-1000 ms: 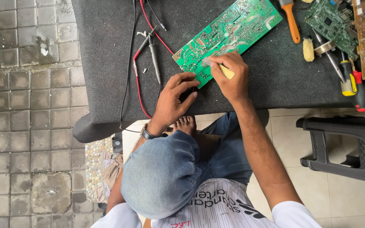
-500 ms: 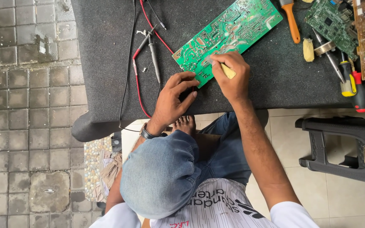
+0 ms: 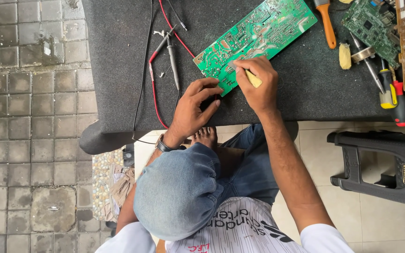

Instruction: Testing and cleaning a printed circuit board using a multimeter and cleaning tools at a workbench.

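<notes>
A long green circuit board [image 3: 263, 28] lies slanted on the black-matted table [image 3: 118, 70]. My left hand [image 3: 194, 107], with a watch at the wrist, grips the board's near corner with thumb and fingertips. Just right of it, my right hand [image 3: 260, 86] is closed around a small yellow-handled tool [image 3: 254, 78] whose tip rests on the solder side of the board near that end. The tip itself is hidden by my fingers.
Red and black meter probes [image 3: 170, 54] with their leads lie left of the board. An orange-handled tool [image 3: 326, 26], screwdrivers [image 3: 391, 91] and two more boards [image 3: 369, 23] sit at the right. A black plastic stool [image 3: 380, 164] stands on the floor at the right.
</notes>
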